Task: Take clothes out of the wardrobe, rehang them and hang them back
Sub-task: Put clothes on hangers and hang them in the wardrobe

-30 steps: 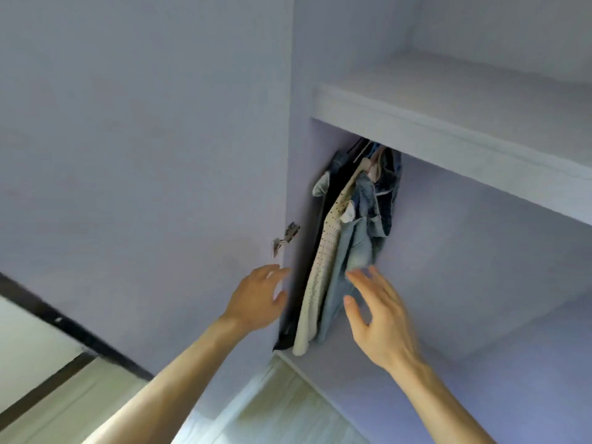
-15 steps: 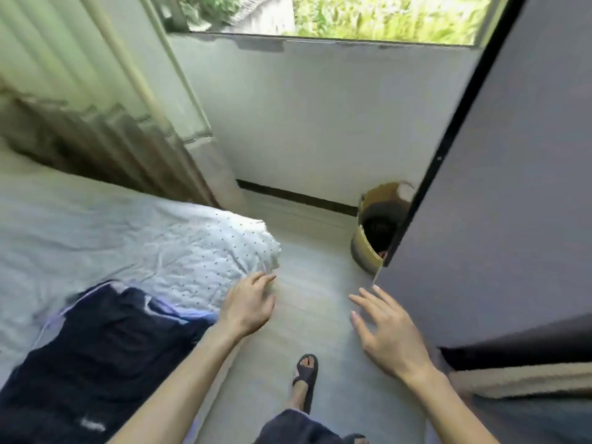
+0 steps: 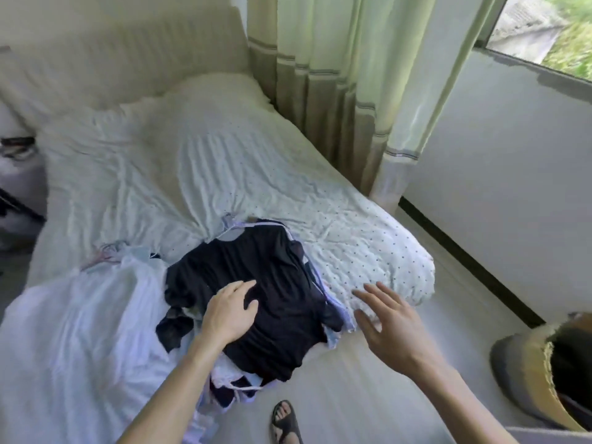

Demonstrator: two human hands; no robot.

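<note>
Black top (image 3: 266,283) lies under the flat left grip (image 3: 229,312); right grip (image 3: 384,322) hovers, fingers spread — a hasty tug could spill the overhanging pile (image 3: 243,390).

Daylight comes in from the window (image 3: 544,30) top right, so the room's bright and soft, kinda washed out on the bed (image 3: 198,161) and curtain (image 3: 346,78). Shadows are faint. Everything's a bit smeary, worst at the basket (image 3: 535,360) in the corner, and the wide lens bends straight lines near the edges.
</note>
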